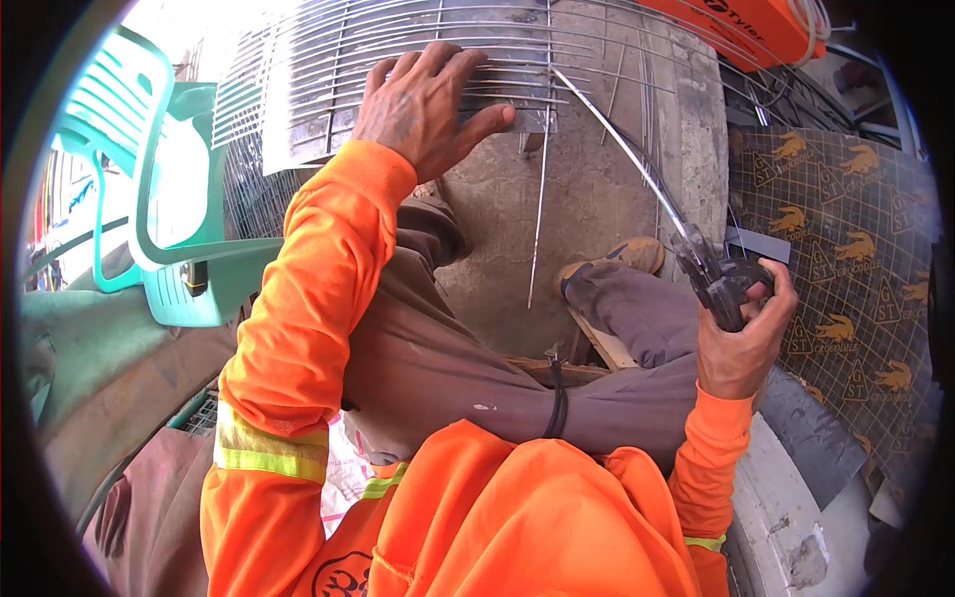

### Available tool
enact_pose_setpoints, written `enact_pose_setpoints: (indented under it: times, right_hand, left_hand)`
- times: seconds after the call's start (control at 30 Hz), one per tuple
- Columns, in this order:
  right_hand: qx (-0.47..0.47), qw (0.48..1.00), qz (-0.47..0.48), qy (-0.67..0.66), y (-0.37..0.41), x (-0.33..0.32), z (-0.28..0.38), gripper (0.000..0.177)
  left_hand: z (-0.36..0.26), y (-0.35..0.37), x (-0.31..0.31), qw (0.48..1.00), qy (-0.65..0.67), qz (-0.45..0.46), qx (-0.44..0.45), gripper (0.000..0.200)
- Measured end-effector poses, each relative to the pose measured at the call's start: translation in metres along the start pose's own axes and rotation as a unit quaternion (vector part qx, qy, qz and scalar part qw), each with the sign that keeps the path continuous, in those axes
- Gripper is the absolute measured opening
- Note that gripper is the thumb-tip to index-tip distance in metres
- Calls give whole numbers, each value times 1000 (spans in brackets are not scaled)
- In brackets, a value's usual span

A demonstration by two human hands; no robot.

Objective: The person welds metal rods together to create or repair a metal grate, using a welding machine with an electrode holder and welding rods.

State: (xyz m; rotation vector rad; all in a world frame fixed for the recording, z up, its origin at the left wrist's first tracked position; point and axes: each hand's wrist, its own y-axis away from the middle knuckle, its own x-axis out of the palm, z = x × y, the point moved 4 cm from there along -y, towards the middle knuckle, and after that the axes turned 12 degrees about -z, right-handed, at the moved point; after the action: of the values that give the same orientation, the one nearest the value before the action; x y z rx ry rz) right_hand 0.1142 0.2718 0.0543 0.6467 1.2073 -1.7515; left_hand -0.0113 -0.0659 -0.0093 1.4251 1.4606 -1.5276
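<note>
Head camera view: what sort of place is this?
Probably a makeshift metalworking spot or small building site. The left hand rests on a grid of thin metal rods, the right hand grips a dark tool, and the orange sleeve has a reflective-looking band.

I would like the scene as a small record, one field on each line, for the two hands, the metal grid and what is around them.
left hand: fingers spread, over the metal grid
right hand: closed around a dark-handled tool
tool: carries a long, thin rod reaching toward the grid
at the left: green chair
upper right: orange box marked "Tyler"
right side: dark board with crocodile prints
</note>
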Motion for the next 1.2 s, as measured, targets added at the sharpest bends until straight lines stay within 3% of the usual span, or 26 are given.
enact_pose_setpoints:
  times: [0.27, 0.33, 0.43, 0.47, 0.83, 1.2]
  right_hand:
    - [-6, 999, 27, 24, -12, -7, 11, 66]
    - [-8, 999, 28, 19, -11, -8, 5, 66]
    - [-14, 998, 30, 48, -7, -11, -6, 67]
    - [-1, 1000, 7, 3, -7, -12, -4, 67]
    - [70, 996, -15, -62, 5, -10, -11, 68]
    - [35, 999, 3, -27, 8, -2, -10, 72]
  left_hand:
    - [10, 6, 7, 999, -13, -23, 21, 84]
    - [3, 1, 6, 997, -72, -12, 8, 82]
    - [0, -3, -1, 1000, 3, 9, -5, 78]
    - [-3, -2, -5, 1000, 10, 6, -8, 74]
    - [-3, -1, -4, 1000, -8, 17, 1, 70]
    - [-2, -1, -1, 1000, -3, 8, -7, 65]
